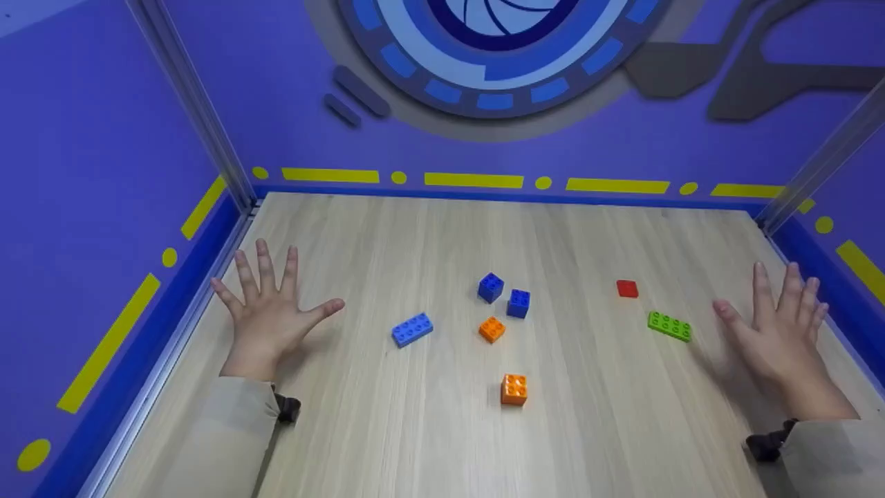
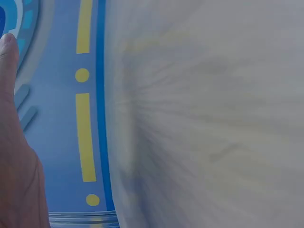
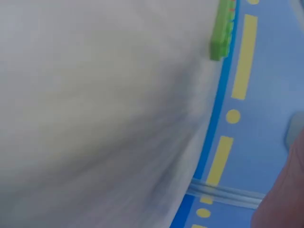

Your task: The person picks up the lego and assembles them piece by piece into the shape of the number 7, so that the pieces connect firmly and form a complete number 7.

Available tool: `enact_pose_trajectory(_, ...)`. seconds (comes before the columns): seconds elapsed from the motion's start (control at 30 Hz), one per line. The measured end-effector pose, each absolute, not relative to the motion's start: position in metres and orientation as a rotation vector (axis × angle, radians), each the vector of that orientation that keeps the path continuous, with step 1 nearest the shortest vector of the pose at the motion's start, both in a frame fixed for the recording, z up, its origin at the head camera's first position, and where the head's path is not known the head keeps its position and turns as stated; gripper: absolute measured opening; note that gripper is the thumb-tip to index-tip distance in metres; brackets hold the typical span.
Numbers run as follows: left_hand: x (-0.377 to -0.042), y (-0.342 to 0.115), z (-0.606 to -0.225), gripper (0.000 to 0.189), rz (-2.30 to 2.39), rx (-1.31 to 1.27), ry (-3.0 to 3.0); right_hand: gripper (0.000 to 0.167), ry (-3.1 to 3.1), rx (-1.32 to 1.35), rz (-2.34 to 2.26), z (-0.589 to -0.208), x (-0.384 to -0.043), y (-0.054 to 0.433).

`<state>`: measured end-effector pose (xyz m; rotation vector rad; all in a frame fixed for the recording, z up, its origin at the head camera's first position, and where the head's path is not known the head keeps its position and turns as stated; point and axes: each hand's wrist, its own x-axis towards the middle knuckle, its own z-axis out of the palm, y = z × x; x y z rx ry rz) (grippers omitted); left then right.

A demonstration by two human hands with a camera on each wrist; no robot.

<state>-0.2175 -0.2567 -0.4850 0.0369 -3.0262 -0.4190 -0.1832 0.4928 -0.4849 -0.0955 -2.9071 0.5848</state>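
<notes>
My left hand is spread over the table's left side, palm down, holding nothing. Nearest to it lies a light blue eight-stud toy brick. On the right my right hand is spread too, its thumb toward a green eight-stud brick. A flat red brick lies behind the green one. Two dark blue bricks stand in the middle, with a small orange brick in front of them. Closer to me is a taller orange brick. In the right wrist view the green brick shows at the top.
The wood-grain table is bounded by a blue back wall and side walls with yellow marks. Metal posts rise at the back corners. Black wrist straps sit at the sleeve cuffs.
</notes>
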Motion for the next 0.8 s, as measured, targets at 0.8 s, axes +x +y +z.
enact_pose_trajectory(0.8, -0.21, -0.186, -0.482, 0.138, -0.755, -0.224, -2.837, 0.086, -2.718, 0.112, 1.076, -0.474, -0.203, 0.403)
